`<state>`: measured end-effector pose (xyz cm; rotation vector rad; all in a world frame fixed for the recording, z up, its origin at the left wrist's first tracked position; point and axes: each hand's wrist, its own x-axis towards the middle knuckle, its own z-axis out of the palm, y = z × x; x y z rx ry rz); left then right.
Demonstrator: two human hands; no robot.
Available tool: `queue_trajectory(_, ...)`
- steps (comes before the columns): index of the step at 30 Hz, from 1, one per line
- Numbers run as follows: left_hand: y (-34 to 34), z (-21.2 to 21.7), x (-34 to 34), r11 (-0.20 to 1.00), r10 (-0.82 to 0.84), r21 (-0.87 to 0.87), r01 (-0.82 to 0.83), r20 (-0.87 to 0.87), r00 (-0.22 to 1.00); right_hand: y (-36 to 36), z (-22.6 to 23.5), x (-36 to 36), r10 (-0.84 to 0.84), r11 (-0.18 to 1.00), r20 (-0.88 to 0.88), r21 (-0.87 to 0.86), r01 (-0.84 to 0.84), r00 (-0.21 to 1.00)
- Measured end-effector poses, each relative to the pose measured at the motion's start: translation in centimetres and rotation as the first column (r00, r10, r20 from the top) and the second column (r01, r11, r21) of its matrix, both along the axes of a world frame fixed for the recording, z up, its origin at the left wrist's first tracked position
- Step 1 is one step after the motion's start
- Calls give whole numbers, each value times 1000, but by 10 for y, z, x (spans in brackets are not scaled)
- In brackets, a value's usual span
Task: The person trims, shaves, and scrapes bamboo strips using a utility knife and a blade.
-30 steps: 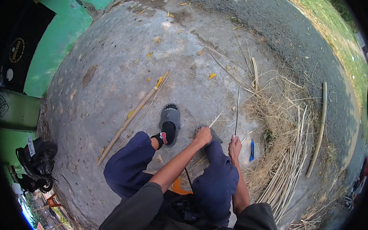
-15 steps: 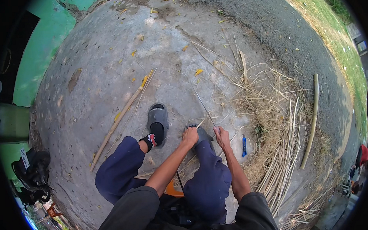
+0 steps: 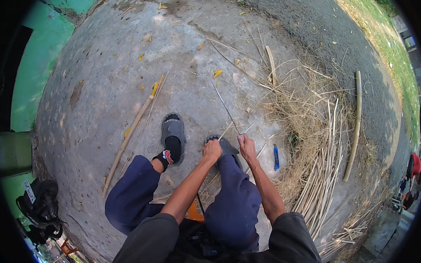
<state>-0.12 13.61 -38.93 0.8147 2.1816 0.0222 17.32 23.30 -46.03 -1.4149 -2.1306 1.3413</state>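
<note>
Ground (image 3: 124,65): rough grey concrete. Strips (image 3: 323,174): dry matt bamboo. Slippers (image 3: 172,128): matt grey rubber.

1. The thin bamboo strip (image 3: 226,110) stood nearly upright a second ago; now it slants up and to the left from the right hand (image 3: 247,148).
2. Both hands, the left hand (image 3: 212,151) included, have drawn back toward the knee.

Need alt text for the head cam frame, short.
Seen from above, a seated person's right hand grips a thin bamboo strip pointing away, left hand beside it over the right knee. A blue knife and split bamboo strips lie to the right on concrete ground.
</note>
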Motion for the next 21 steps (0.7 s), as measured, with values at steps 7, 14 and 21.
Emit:
queue_trajectory(7, 15, -5, -3, 998, 15, -64, -8, 121, 992, 2, -17, 2, 85, 995, 121, 49, -92, 989)
queue_trajectory(14, 27, 2, -3, 988, 67, -146, -44, 158, 985, -1, -14, 3, 37, 998, 39, -44, -35, 999)
queue_trajectory(21, 32, 11, -13, 983, 27, -185, -8, 97, 995, 0, -3, -21, 56, 998, 98, -19, -54, 994)
